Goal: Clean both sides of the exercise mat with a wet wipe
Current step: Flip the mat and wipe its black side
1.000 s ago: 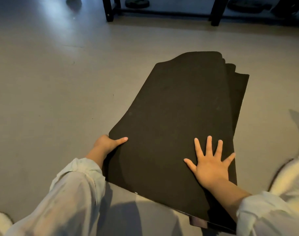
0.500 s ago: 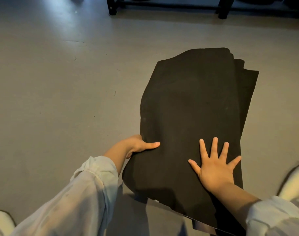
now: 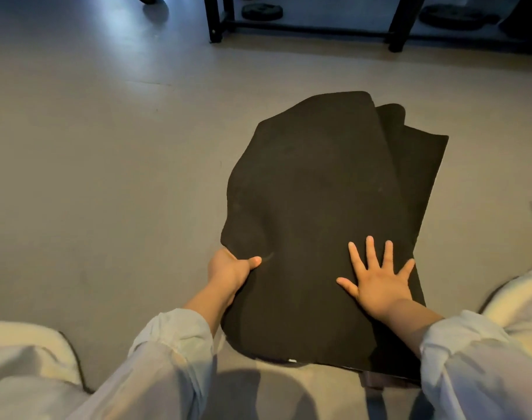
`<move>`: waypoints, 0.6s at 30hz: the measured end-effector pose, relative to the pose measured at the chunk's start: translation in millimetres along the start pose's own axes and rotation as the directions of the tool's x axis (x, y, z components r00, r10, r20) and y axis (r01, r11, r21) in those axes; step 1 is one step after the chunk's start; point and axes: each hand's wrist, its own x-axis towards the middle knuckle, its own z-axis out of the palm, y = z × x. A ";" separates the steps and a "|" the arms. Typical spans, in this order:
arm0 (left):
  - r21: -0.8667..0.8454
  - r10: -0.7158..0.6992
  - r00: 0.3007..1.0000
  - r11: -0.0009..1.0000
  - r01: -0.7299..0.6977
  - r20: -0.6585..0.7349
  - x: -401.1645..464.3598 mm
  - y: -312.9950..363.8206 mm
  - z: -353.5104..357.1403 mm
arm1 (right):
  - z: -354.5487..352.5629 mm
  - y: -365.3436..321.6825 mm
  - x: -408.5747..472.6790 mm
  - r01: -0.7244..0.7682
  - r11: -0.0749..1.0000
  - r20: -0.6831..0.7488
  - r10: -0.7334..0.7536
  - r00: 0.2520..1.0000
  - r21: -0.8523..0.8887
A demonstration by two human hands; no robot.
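A black exercise mat [image 3: 319, 192] lies folded in several layers on the grey floor, its lower layers showing at the right and far edges. My left hand [image 3: 228, 268] grips the top layer's left edge, thumb on top and fingers underneath, and that edge is lifted and bowed inward. My right hand [image 3: 377, 280] presses flat on the mat's near right part with its fingers spread. No wet wipe is visible.
Bare grey floor [image 3: 107, 177] stretches to the left and beyond the mat. A black metal rack [image 3: 216, 22] with weight plates [image 3: 261, 12] under it stands at the far side. My white-clad knees [image 3: 22, 353] sit at both lower corners.
My left hand has pushed the top layer's left edge to the right, so the mat bulges and looks narrower. The right hand has stayed pressed in place.
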 end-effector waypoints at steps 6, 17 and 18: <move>0.097 -0.081 0.995 0.991 0.087 -0.066 -66.5 -79.7 -14.1 | 5.6 0.1 -39.9 0.173 0.962 -0.040 -0.185 0.982 -0.210; 0.062 -0.132 0.990 0.989 0.135 -0.054 -90.6 -123.0 -96.9 | 70.2 -48.2 -171.2 0.968 0.226 -0.106 -0.971 0.215 -0.105; 0.066 -0.123 0.992 0.990 0.125 -0.023 -92.1 -122.5 -98.6 | 78.3 -51.2 -175.1 0.983 0.166 -0.002 -0.986 0.166 -0.080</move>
